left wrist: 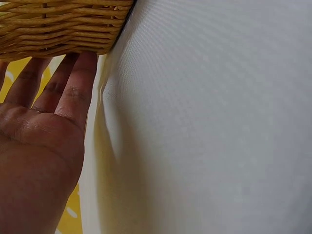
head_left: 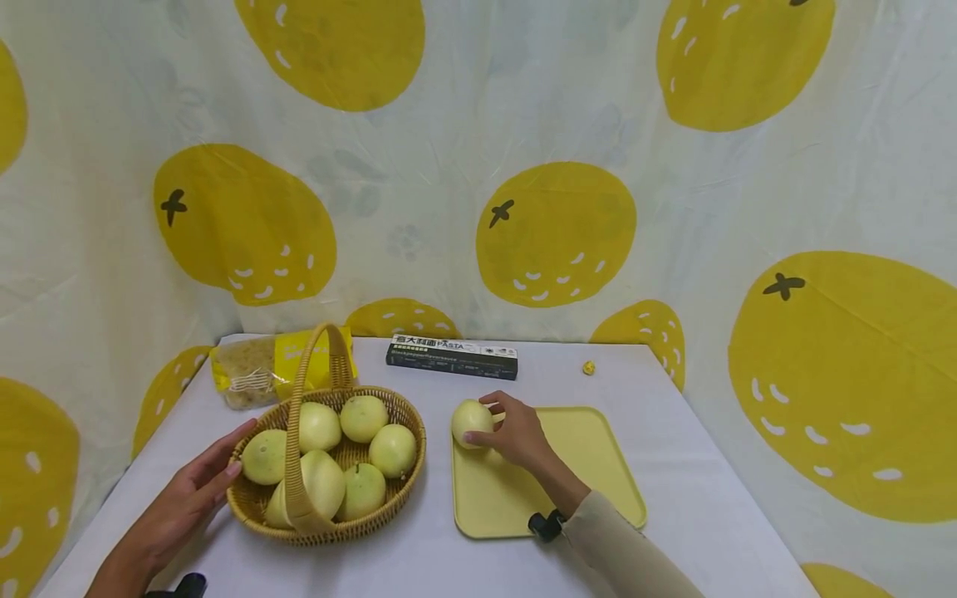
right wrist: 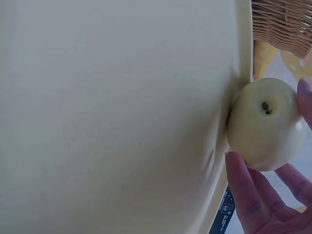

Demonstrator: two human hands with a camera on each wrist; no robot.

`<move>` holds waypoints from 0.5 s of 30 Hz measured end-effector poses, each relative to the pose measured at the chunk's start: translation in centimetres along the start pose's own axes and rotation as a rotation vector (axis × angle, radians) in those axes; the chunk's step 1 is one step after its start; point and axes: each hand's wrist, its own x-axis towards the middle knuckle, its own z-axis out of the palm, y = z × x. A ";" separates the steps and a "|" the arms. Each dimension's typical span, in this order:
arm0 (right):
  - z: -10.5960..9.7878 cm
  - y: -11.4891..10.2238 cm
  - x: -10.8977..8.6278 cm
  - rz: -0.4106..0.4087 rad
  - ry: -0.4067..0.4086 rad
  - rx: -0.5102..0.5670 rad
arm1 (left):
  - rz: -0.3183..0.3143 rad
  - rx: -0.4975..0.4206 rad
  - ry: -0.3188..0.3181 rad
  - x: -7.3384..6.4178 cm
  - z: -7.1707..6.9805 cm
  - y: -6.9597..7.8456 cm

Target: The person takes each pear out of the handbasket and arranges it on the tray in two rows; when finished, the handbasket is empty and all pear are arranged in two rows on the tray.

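My right hand point(head_left: 517, 429) holds a pale yellow-green pear point(head_left: 473, 422) at the back left corner of the yellow tray point(head_left: 523, 498). Thumb and fingers lie around the pear point(right wrist: 267, 124) in the right wrist view, its dark-centred hollow facing the camera. At the left, my left hand point(head_left: 190, 490) touches the side of a woven basket point(head_left: 366, 525) with a tall handle. Its fingers point(left wrist: 78, 90) reach almost straight to the basket's wall point(left wrist: 63, 31) in the left wrist view. Several similar pale fruits point(head_left: 364, 418) lie in the basket, some partly hidden by the handle.
Behind the basket lies a yellow-and-clear food packet point(head_left: 250, 365). A dark pasta box point(head_left: 452, 359) lies at the back of the white table point(head_left: 695, 490), with a small yellow object point(head_left: 588, 367) to its right. A fruit-printed curtain point(head_left: 449, 124) hangs behind.
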 end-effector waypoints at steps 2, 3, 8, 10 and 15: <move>0.0 0.0 -0.1 -0.004 0.001 0.001 | 0.007 0.000 -0.002 0.0 0.0 -0.1; -0.1 0.0 -0.1 -0.005 -0.001 -0.001 | 0.009 0.002 -0.002 0.0 0.0 -0.1; -0.6 -0.1 -0.5 -0.008 -0.018 0.019 | 0.011 0.004 -0.002 0.0 -0.1 -0.4; -0.8 0.0 -0.6 -0.010 -0.017 0.022 | 0.010 -0.003 -0.002 0.1 -0.1 -0.4; -1.2 -0.2 -0.9 -0.053 0.031 0.017 | 0.012 -0.011 -0.008 0.1 -0.1 -0.5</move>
